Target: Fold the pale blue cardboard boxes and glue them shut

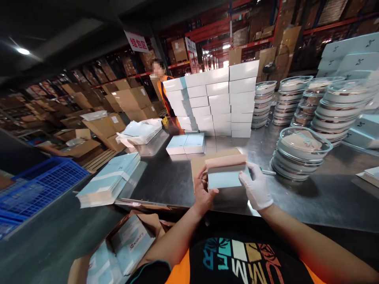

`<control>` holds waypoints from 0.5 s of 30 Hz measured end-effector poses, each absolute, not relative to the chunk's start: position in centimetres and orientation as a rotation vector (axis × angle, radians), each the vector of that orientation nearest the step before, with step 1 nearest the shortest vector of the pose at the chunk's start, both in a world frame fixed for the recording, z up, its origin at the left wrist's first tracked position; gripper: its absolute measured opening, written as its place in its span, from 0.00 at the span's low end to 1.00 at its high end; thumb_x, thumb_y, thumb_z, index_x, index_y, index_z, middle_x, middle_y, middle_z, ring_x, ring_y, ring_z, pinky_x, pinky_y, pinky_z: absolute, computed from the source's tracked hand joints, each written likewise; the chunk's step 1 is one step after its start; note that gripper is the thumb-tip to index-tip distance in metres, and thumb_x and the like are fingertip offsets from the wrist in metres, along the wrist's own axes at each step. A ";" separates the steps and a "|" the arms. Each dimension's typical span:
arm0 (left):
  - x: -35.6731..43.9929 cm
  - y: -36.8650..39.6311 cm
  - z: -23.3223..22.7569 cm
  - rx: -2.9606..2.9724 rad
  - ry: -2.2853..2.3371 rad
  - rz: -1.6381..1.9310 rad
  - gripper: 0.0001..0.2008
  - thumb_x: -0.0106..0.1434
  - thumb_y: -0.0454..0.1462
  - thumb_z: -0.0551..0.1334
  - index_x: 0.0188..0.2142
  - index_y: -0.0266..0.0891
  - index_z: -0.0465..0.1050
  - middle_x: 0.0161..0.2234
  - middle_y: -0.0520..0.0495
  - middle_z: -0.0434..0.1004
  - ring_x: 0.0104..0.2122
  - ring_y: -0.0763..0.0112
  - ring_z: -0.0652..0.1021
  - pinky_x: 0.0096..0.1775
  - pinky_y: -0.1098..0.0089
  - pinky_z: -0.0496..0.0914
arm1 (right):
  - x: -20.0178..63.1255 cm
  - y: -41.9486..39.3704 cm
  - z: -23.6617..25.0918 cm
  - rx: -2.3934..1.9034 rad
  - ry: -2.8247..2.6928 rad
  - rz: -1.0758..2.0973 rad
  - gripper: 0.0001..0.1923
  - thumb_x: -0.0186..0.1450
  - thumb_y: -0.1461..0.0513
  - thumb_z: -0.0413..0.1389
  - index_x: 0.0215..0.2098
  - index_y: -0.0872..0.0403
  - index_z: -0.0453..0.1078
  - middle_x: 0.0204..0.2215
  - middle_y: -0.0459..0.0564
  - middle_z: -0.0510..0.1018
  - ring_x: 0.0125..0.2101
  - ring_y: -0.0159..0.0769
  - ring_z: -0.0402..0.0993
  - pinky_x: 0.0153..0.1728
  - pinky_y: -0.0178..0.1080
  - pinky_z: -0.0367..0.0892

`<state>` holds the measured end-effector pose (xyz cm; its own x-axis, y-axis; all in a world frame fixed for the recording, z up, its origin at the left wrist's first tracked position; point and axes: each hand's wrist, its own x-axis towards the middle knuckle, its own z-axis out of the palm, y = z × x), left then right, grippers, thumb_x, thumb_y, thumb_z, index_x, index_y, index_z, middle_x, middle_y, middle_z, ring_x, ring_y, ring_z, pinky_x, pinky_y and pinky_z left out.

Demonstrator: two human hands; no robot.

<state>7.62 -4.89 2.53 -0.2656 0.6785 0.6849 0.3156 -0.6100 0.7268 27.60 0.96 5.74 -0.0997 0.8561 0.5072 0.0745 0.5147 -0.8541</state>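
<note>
Metal table ran across the whole work area. On its far side stood a wall of white boxes, approx. five high, all apparently closed, so prob. the done lot. To the far right were several stacks of round clear-lidded containers, contents hard to ID. Near left, below table level, an open brown carton held lt. blue packs. On the table's left edge lay a bundle of flat lt. blue pcs. w/ a pale band round it; looked like unfolded stock, i.e. work left, qty. unclear. Mid-table, just near of the wall, sat two closed boxes side by side, also prob. done.

The box in hand was at near centre, over a brown board, and seemed only part-way: pinkish flap up along the far edge, dark gap below it, smooth lt. blue panel toward the wearer, no print visible. Bare L hand gripped its left end, fingers curled behind, thumb near the lower edge. Gloved R hand held the right end, thumb on the panel.
</note>
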 end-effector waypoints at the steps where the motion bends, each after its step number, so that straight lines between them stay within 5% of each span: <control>1: 7.4 -4.9 2.3 1.748 1.220 1.946 0.42 0.60 0.70 0.67 0.59 0.42 0.78 0.55 0.34 0.79 0.59 0.46 0.77 0.59 0.49 0.73 | 27.6 1.3 5.8 -0.850 -1.501 0.767 0.22 0.71 0.53 0.60 0.61 0.50 0.71 0.56 0.57 0.83 0.53 0.48 0.82 0.57 0.53 0.78; 6: 5.6 -5.2 2.2 1.875 1.290 1.738 0.37 0.52 0.68 0.75 0.47 0.42 0.83 0.45 0.39 0.82 0.54 0.47 0.78 0.62 0.47 0.69 | 30.4 3.4 5.9 -0.908 -1.639 0.601 0.26 0.72 0.53 0.56 0.66 0.50 0.67 0.61 0.59 0.80 0.54 0.47 0.82 0.55 0.51 0.78; 9: 5.2 -5.5 3.1 1.744 1.356 1.853 0.36 0.53 0.68 0.74 0.46 0.42 0.83 0.43 0.41 0.82 0.52 0.49 0.79 0.60 0.50 0.71 | 32.5 4.9 5.6 -1.364 -1.877 0.522 0.21 0.63 0.48 0.65 0.47 0.54 0.78 0.45 0.65 0.85 0.44 0.58 0.84 0.47 0.56 0.78; 11: 5.2 -5.6 3.8 1.678 1.404 1.919 0.36 0.55 0.69 0.72 0.46 0.42 0.83 0.44 0.41 0.83 0.53 0.49 0.79 0.59 0.52 0.71 | 33.1 5.6 5.2 -1.548 -1.959 0.598 0.14 0.54 0.53 0.70 0.32 0.52 0.77 0.30 0.61 0.84 0.33 0.58 0.83 0.38 0.55 0.77; 15: 5.5 -5.8 4.8 1.592 1.384 2.017 0.37 0.57 0.70 0.70 0.46 0.41 0.83 0.48 0.38 0.82 0.53 0.49 0.80 0.56 0.56 0.72 | 32.9 6.1 4.5 -1.530 -1.940 0.762 0.09 0.50 0.59 0.69 0.28 0.47 0.75 0.21 0.52 0.81 0.24 0.51 0.79 0.27 0.48 0.75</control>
<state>5.55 -5.77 4.79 -0.3879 0.6637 0.6396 0.3582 -0.5308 0.7681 32.90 6.10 4.47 -0.2016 0.9767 0.0732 0.6657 0.1914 -0.7212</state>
